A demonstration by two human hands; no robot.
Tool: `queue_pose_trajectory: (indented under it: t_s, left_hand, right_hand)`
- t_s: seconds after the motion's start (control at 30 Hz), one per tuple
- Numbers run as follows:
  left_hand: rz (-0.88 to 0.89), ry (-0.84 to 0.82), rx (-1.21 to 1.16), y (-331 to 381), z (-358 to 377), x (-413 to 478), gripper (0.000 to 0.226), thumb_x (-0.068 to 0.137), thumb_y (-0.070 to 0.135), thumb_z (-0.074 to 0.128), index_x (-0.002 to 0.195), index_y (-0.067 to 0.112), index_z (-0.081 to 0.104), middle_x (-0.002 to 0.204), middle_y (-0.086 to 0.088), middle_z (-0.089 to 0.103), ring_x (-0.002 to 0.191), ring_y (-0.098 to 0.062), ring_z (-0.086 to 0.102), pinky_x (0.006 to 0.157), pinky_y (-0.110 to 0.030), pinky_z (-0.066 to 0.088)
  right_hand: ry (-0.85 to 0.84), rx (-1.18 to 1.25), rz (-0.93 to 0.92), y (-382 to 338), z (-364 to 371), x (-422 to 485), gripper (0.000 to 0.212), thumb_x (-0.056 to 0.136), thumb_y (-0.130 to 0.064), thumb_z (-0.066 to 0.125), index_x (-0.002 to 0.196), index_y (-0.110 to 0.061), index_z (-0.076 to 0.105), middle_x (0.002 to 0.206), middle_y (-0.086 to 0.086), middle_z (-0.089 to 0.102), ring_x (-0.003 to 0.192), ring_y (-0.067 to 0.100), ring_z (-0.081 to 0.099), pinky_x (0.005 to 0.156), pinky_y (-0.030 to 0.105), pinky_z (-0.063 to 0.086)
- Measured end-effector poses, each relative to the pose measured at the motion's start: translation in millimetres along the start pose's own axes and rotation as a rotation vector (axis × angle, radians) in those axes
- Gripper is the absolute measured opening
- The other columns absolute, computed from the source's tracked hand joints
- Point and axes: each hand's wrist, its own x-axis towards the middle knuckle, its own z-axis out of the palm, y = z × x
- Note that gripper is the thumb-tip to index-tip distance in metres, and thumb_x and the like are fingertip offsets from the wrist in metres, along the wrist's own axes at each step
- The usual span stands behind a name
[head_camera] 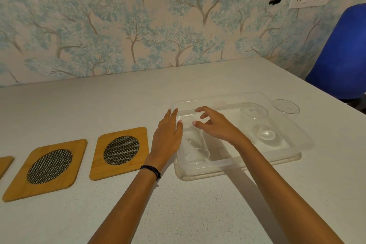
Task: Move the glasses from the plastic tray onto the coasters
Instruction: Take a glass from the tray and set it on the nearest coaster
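Where wallpaper ends, speckled table.

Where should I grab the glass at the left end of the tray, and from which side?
Grip the left glass around its upper wall, just below the rim, coming from above. It stands upright against the tray wall, so its lower sides are boxed in.

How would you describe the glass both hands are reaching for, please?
Find the clear plastic tray on the white table's right side. The glass stands at its left end, nearest the wooden coasters, between both hands; the other two glasses stand at the right end.
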Motion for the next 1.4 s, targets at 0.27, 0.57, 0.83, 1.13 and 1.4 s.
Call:
queue_pose_trajectory:
  t_s: [0.27,0.57,0.83,1.13,1.4]
  left_hand:
    - [0.011,0.000,0.022,-1,0,2,0.047,0.098,0.029,0.030,0.144,0.024,0.020,0.156,-0.004,0.014,0.140,-0.023,0.017,0.109,-0.037,0.023]
    - [0.021,0.002,0.018,-2,0,2,0.046,0.099,0.023,0.028,0.144,0.026,0.020,0.155,-0.004,0.015,0.139,-0.024,0.020,0.108,-0.036,0.026]
    - [0.004,-0.002,-0.003,-1,1,2,0.045,0.099,0.028,0.028,0.144,0.027,0.020,0.155,-0.003,0.015,0.140,-0.023,0.019,0.108,-0.038,0.026]
    - [0.002,-0.001,-0.027,-3,2,1,0.045,0.099,0.032,0.027,0.143,0.027,0.021,0.155,-0.002,0.015,0.140,-0.022,0.017,0.110,-0.037,0.022]
    - [-0.003,-0.005,-0.043,-4,2,0,0.046,0.099,0.032,0.029,0.143,0.028,0.020,0.156,-0.001,0.014,0.141,-0.023,0.015,0.111,-0.039,0.019]
  right_hand:
    - [-0.186,0.008,0.142,-14,6,20,0.056,0.081,-0.050,0.059,0.127,-0.020,0.046,0.126,0.010,0.054,0.102,0.022,0.057,0.078,0.035,0.055]
    - [-0.237,0.007,0.229,-20,12,19,0.059,0.081,-0.052,0.056,0.129,-0.019,0.045,0.134,0.009,0.048,0.106,0.025,0.057,0.067,0.027,0.050]
    - [-0.237,0.081,0.255,-19,13,9,0.059,0.076,-0.044,0.065,0.126,-0.023,0.044,0.127,0.006,0.051,0.107,0.024,0.055,0.068,0.027,0.047]
    - [-0.031,0.216,0.175,-14,2,-2,0.048,0.070,-0.036,0.071,0.109,-0.024,0.045,0.091,0.003,0.055,0.082,0.018,0.054,0.080,0.036,0.050]
    - [0.164,0.157,0.027,-19,-16,-13,0.059,0.073,-0.032,0.073,0.122,-0.029,0.041,0.117,0.002,0.044,0.095,0.019,0.056,0.079,0.029,0.047]
